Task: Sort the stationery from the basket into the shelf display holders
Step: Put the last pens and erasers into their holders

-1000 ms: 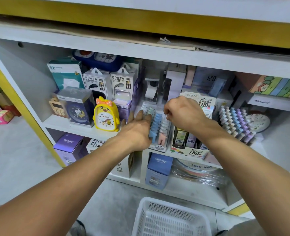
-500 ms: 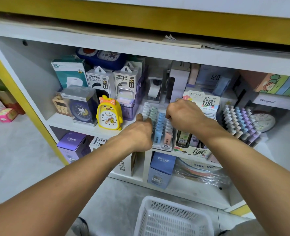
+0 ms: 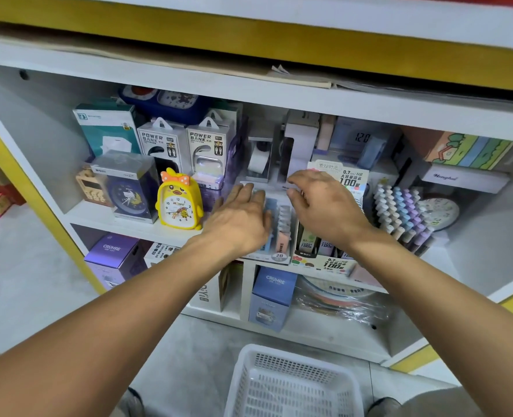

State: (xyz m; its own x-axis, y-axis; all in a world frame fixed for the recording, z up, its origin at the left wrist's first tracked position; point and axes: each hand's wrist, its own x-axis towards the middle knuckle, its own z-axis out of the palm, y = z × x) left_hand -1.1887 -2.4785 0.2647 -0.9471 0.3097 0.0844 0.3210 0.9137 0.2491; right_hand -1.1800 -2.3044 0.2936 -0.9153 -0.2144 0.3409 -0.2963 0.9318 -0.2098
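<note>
A stepped display holder [image 3: 282,224] with rows of pastel blue and pink lead cases and a "2B" label stands on the middle shelf. My left hand [image 3: 239,219] lies against its left side, fingers straight and reaching over the upper rows. My right hand [image 3: 324,206] hovers over the holder's top right corner with fingers spread and loosely bent; nothing shows in it. Right of it stands a card box of 0.7 HB leads [image 3: 327,261]. The white mesh basket [image 3: 294,383] sits on the floor below, and I see nothing in the visible part.
A rack of pastel pens [image 3: 399,216] stands right of my right hand. A yellow duck clock [image 3: 178,203], a boxed blue clock [image 3: 128,188] and power bank boxes [image 3: 162,145] fill the shelf to the left. A tape dispenser [image 3: 259,159] stands behind the holder.
My right hand has uncurled from a closed pinch over the holder into a loose spread. My left hand's fingers have straightened and slid up along the holder.
</note>
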